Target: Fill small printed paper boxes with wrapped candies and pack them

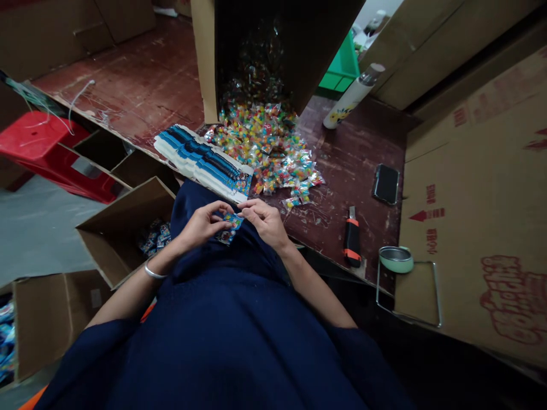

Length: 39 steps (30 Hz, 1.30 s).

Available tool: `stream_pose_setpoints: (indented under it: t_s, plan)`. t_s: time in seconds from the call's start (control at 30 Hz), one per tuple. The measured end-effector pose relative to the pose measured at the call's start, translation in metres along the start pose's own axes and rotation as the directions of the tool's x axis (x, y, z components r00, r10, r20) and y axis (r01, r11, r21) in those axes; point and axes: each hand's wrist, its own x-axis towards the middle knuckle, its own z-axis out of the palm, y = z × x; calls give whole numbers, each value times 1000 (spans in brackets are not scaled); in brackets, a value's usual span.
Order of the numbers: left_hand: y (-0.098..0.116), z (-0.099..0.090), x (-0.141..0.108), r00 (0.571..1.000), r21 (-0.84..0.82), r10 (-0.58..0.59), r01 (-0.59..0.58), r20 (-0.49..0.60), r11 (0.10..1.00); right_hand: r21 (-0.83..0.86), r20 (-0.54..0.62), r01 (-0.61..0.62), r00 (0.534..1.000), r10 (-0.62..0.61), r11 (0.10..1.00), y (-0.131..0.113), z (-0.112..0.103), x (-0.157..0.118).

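My left hand (209,222) is closed on a small blue printed packet (231,223), thumb on its front, just above my lap. The fingers of my right hand (265,221) pinch together at the packet's upper right edge; their tips partly hide what they grip. Right beyond my hands, at the table's edge, lies a long fanned stack of blue and white printed packets (200,159). Behind and to the right of it spreads a pile of small clear sachets with colourful candies (265,148), spilling from a tipped cardboard box (207,62).
A box cutter (352,239), a phone (386,184) and a white bottle (352,97) rest on the red-brown table (329,213). A green cup (396,260) in a wire holder is by the large carton (470,228). At left are an open carton (123,228) with packets and a red stool (38,142).
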Motion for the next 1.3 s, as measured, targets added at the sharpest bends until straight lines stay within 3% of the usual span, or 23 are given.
stream_pose_setpoints:
  t_s: [0.07, 0.1, 0.17, 0.23, 0.27, 0.33, 0.47, 0.67, 0.77, 0.83, 0.9, 0.97, 1.03, 1.1, 1.17, 1.23, 1.3]
  plan:
    - [4, -31, 1, 998, 315, 48, -34, -37, 948, -175, -9, 21, 1000, -23, 984, 12, -3, 10]
    - [6, -49, 1, 995, 509, 71, -25, -71, 860, -274, -14, 29, 999, -34, 961, 20, -3, 16]
    - [9, -80, -3, 992, 777, 4, 98, -128, 622, -442, 18, 37, 999, -32, 896, 34, -4, 30]
    - [10, -101, -8, 976, 863, -64, 216, -211, 457, -545, 64, 38, 998, -4, 837, 46, -3, 43]
    - [9, -106, -11, 970, 872, -79, 241, -229, 427, -577, 77, 37, 997, 9, 816, 51, -3, 47]
    - [6, -105, -12, 978, 858, -72, 207, -196, 470, -617, 89, 38, 996, 21, 786, 57, -4, 53]
    - [-3, -80, -2, 997, 766, -24, 74, -77, 638, -640, 127, 88, 992, -8, 763, 59, -7, 55]
    - [-7, -49, 7, 1000, 640, -14, 23, -19, 768, -656, 169, 141, 985, -38, 742, 59, -8, 55]
    - [-10, -36, 8, 999, 385, -35, 46, -36, 922, -646, 106, 193, 981, -164, 739, 58, -7, 48]
    - [-14, -24, 10, 994, 48, -105, 106, -34, 993, -648, -27, 214, 953, -302, 731, 55, -7, 39]
    - [-19, -10, 13, 984, -334, -175, 169, 11, 927, -650, -107, 285, 884, -455, 704, 47, -4, 26]
    - [-22, 3, 16, 978, -602, -198, 194, 61, 774, -639, -67, 419, 805, -589, 645, 37, 1, 11]
    - [-23, 11, 18, 978, -731, -193, 192, 84, 655, -594, 16, 556, 730, -683, 581, 25, 8, -3]
    - [-22, 14, 18, 979, -775, -186, 184, 88, 604, -522, 75, 646, 685, -725, 557, 16, 15, -14]
    - [-19, 11, 16, 981, -775, -170, 179, 93, 607, -441, 109, 669, 702, -704, 599, 7, 18, -19]
    - [-16, 6, 12, 982, -740, -132, 190, 137, 645, -378, 108, 581, 801, -589, 721, 0, 17, -18]
    - [-13, 1, 9, 971, -679, -94, 220, 218, 701, -336, 101, 408, 912, -398, 849, -7, 13, -15]
